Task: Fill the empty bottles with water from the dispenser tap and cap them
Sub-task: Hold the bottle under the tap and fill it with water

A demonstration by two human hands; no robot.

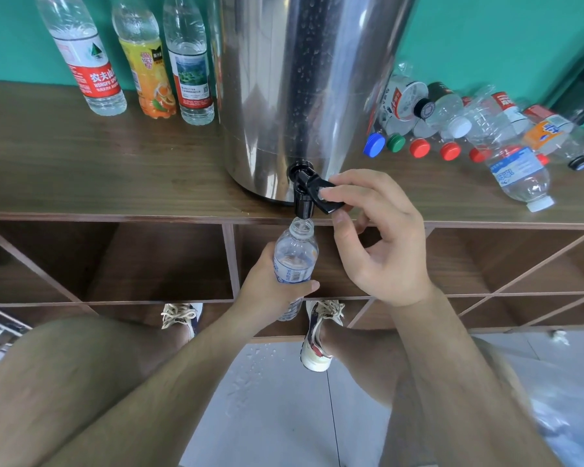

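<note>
Left hand (273,291) grips the small clear plastic bottle (295,254), its uncapped mouth right under the black plastic tap (304,203) whose lever the right hand (381,241) pinches, three labelled upright bottles (142,69) stand far left of both, and the heap of capped empty bottles (479,129) lying beyond the right hand suggests most filling remains.

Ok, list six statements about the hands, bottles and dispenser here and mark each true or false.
1. The left hand grips a small bottle under the tap. True.
2. That bottle is capped. False: its mouth is open.
3. The right hand pinches the tap lever. True.
4. Three bottles stand upright left of the dispenser. True.
5. Bottles right of it stand upright too. False: that pile of bottles lies sideways.
6. The dispenser stands on the floor. False: it stands on the wooden countertop.
</note>
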